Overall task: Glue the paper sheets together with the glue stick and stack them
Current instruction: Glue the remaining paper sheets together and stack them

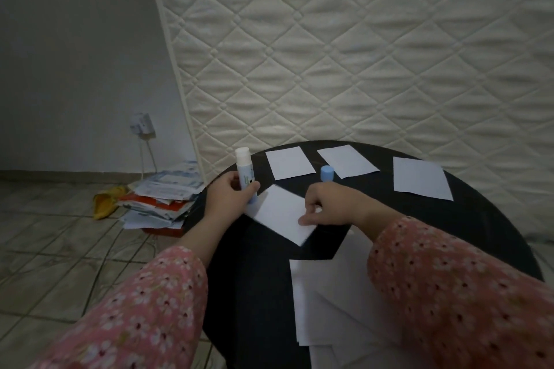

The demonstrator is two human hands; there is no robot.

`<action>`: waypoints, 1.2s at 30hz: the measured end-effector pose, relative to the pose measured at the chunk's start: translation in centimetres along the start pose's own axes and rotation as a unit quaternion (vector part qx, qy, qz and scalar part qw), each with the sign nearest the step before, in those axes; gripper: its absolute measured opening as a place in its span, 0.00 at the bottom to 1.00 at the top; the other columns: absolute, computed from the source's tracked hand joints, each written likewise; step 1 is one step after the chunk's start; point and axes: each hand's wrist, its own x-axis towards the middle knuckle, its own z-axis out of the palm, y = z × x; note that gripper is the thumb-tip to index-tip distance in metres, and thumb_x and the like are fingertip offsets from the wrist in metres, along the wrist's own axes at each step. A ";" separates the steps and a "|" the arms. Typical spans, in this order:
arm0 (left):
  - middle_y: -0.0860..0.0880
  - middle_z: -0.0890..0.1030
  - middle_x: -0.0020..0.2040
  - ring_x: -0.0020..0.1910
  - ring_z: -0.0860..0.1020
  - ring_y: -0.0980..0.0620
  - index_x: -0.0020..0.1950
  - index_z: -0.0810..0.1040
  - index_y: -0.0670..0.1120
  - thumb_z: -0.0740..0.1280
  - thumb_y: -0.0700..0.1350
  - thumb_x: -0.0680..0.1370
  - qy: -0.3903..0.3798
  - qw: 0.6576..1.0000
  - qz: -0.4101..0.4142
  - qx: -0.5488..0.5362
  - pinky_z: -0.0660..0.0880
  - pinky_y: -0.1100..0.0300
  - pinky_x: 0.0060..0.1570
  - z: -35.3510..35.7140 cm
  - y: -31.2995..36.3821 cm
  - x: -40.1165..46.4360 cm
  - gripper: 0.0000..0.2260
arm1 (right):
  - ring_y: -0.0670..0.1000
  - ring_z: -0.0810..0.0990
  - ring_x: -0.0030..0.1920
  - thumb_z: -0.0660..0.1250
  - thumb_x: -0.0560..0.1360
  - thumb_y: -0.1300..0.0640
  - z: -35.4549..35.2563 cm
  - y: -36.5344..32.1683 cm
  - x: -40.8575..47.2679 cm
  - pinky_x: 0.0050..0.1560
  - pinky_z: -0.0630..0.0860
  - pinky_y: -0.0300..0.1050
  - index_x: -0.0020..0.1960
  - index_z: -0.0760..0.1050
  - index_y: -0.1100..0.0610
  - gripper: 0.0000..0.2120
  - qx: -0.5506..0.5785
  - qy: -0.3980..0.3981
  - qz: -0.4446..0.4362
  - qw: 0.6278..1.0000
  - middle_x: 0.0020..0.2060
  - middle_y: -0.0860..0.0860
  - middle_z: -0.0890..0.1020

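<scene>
Glue stick (245, 176) is up in my left hand (229, 193), fingers and thumb wrapped round its lower half, white tip pointing to 12 o'clock and uncapped, hovering at the table's 10 o'clock edge. My right hand (328, 204) is down on the paper sheet (280, 213) in the middle of the round black table (467, 219), fingers curled, fingertips pressing its right edge; whether I'm pinching the edge or just pinning it, I can't tell. The blue cap (326, 174) stands upright just past my right knuckles, at 12 o'clock from them.

Along the far rim lie 3 more white sheets: one (290, 166) at 11 o'clock, one (347, 161) at 12 o'clock, one (421, 178) at 1 o'clock, each apart from the others. At 6 o'clock, near me, a loose pile of paper (329, 302) overlaps, partly under my right floral sleeve (449, 287).

Off the table at 9 o'clock, a heap of papers (159, 198) sits on the tiled floor. A quilted mattress (359, 54) leans behind the table.
</scene>
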 end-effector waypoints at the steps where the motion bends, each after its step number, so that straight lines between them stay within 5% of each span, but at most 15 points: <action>1: 0.46 0.78 0.62 0.55 0.76 0.51 0.66 0.74 0.45 0.72 0.50 0.74 -0.002 1.000 0.001 -0.002 0.73 0.58 0.53 0.2 0.2 -0.1 0.22 | 0.47 0.77 0.45 0.72 0.70 0.43 0.0 0.3 -0.2 0.52 0.78 0.49 0.42 0.80 0.55 0.15 0.005 0.003 0.000 1.000 0.47 0.45 0.77; 9: 0.46 0.77 0.64 0.60 0.76 0.49 0.67 0.73 0.45 0.72 0.50 0.74 -0.023 1.000 0.013 -0.001 0.73 0.57 0.55 2.0 1.1 -0.3 0.23 | 0.48 0.76 0.59 0.66 0.77 0.50 0.1 2.2 -1.5 0.62 0.71 0.46 0.57 0.79 0.50 0.11 -0.017 0.048 0.024 0.998 0.58 0.45 0.78; 16: 0.50 0.79 0.56 0.52 0.77 0.52 0.62 0.75 0.48 0.70 0.54 0.75 -0.042 0.997 0.062 -0.002 0.74 0.60 0.48 3.5 2.2 -0.8 0.18 | 0.49 0.67 0.67 0.62 0.76 0.41 0.5 4.4 -3.5 0.67 0.63 0.53 0.69 0.70 0.46 0.23 -0.045 0.025 0.037 0.998 0.67 0.46 0.69; 22: 0.52 0.80 0.49 0.41 0.79 0.55 0.60 0.77 0.51 0.70 0.53 0.75 -0.100 0.991 0.067 -0.056 0.71 0.66 0.37 4.6 3.8 -1.5 0.16 | 0.47 0.59 0.72 0.59 0.79 0.46 1.7 5.9 -4.9 0.71 0.57 0.55 0.71 0.67 0.45 0.21 0.016 0.055 0.043 0.997 0.69 0.45 0.66; 28: 0.43 0.81 0.44 0.35 0.76 0.55 0.48 0.80 0.46 0.76 0.52 0.69 -0.068 0.985 0.032 -0.153 0.75 0.59 0.41 6.0 5.6 -2.2 0.13 | 0.46 0.58 0.72 0.56 0.81 0.46 1.9 6.3 -4.8 0.72 0.52 0.60 0.72 0.66 0.43 0.20 0.024 0.050 0.065 0.996 0.69 0.46 0.64; 32: 0.47 0.80 0.49 0.40 0.77 0.55 0.48 0.76 0.54 0.68 0.56 0.75 -0.086 0.984 0.072 -0.141 0.75 0.59 0.43 7.3 6.4 -3.0 0.07 | 0.50 0.46 0.77 0.52 0.82 0.46 2.6 6.6 -5.1 0.74 0.46 0.60 0.76 0.58 0.44 0.22 0.008 0.036 0.066 0.997 0.77 0.46 0.55; 36: 0.49 0.82 0.45 0.39 0.79 0.54 0.50 0.75 0.52 0.65 0.58 0.77 -0.131 0.979 0.154 -0.038 0.77 0.57 0.42 8.2 6.5 -3.3 0.10 | 0.51 0.44 0.78 0.50 0.82 0.45 2.4 6.3 -5.2 0.74 0.43 0.60 0.77 0.54 0.43 0.24 -0.007 0.007 0.068 0.998 0.78 0.46 0.51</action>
